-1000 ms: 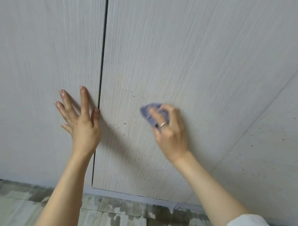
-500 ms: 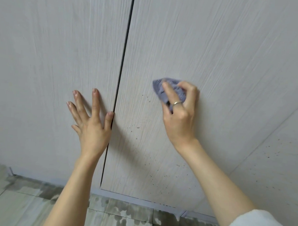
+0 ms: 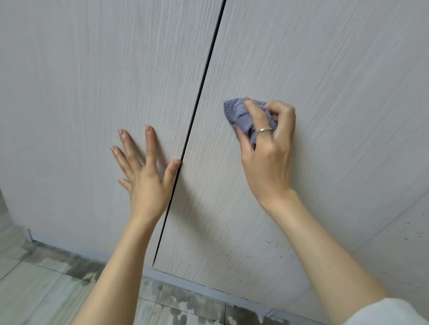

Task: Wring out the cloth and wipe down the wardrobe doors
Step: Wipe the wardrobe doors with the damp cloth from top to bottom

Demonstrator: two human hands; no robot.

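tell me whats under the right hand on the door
A bunched purple cloth, gripped by the right hand and pressed to the right wardrobe door. Its left part sticks out; the rest, and the door behind it, is covered.

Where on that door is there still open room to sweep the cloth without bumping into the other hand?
Above and right of the cloth, the right door is bare to the frame's top and right edge. Below the right hand, open panel runs down to the dark specks near the floor. It is tighter leftward: the left hand lies flat beside the door gap, thumb at its edge.
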